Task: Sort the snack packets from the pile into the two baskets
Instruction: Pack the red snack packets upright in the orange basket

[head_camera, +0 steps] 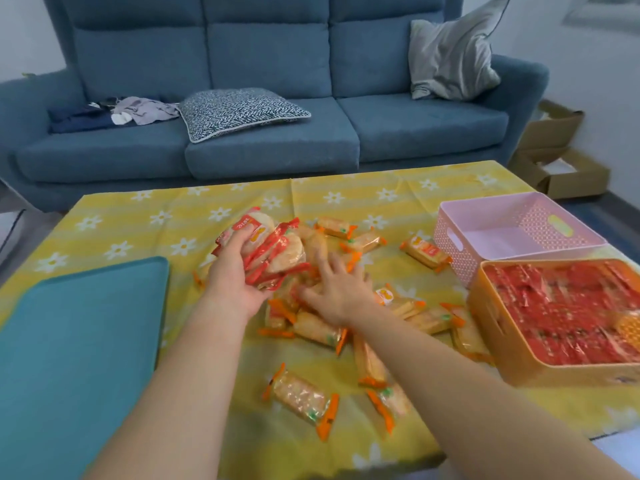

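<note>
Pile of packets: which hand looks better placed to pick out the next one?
Probably the right. The right hand lies spread on the pile, apparently holding nothing, while the left hand is full, gripping a bundle of red packets.

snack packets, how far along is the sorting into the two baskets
Done: the orange basket is packed with red packets.
In hand: the left hand grips a stack of red-edged packets, while the right hand reaches flat among the orange-edged packets.
Left: the pink basket looks empty, and many orange-edged ones lie loose on the tablecloth.
</note>
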{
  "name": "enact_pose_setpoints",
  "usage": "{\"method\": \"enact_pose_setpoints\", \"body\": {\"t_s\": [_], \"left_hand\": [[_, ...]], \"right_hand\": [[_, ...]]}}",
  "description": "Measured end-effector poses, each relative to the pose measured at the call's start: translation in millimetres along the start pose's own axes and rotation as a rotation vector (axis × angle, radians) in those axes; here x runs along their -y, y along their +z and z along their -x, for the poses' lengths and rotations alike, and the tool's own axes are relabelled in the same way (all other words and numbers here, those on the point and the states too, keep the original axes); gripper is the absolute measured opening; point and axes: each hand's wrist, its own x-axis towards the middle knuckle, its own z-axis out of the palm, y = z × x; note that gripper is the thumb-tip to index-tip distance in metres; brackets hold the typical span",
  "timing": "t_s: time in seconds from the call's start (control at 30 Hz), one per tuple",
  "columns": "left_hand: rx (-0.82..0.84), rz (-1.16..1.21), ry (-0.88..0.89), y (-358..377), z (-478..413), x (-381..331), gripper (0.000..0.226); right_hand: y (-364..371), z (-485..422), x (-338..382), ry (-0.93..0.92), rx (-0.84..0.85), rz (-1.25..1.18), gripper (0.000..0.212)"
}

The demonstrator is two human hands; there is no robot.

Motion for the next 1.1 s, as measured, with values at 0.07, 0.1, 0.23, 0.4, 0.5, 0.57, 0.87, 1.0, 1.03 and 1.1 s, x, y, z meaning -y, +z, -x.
{"method": "enact_pose_setpoints", "body": {"t_s": [0.07,0.1,0.23,0.4,0.5,0.57,0.87,1.0,1.03,1.1], "left_hand": [[0.021,-0.001,0.055,2,-4,-2,0.03],[0.027,-0.002,0.081,2,-7,-3,0.032],[-0.006,-0.048,0.119,-11,-16,-12,0.045],[-0.015,-0.094,0.086,-21,-13,-14,0.026],[0.008,-0.107,0.066,-21,-9,-12,0.023],[0.015,-0.115,0.063,-20,-4,-12,0.029],[0.145,-0.231,0.12,14,37,6,0.047],[0.342,-0.271,0.071,77,74,61,0.043],[0.381,-0.285,0.067,95,83,78,0.043],[0.425,-0.339,0.1,130,101,112,0.049]], "right_hand": [[10,-2,19,-0.17,0.025,0.081,0.09],[12,-3,25,-0.249,0.047,0.11,0.092],[15,2,30,-0.44,0.092,0.268,0.086],[-13,3,-40,-0.142,0.1,0.266,0.087],[-37,11,-79,0.028,0.108,0.267,0.084],[-53,21,-95,0.109,0.066,0.236,0.077],[-108,98,-120,0.147,-0.249,-0.551,0.025],[-124,137,-111,0.188,-0.096,-1.253,0.046],[-124,142,-109,0.182,-0.084,-1.297,0.053],[-126,153,-111,0.189,-0.164,-1.327,0.055]]}}
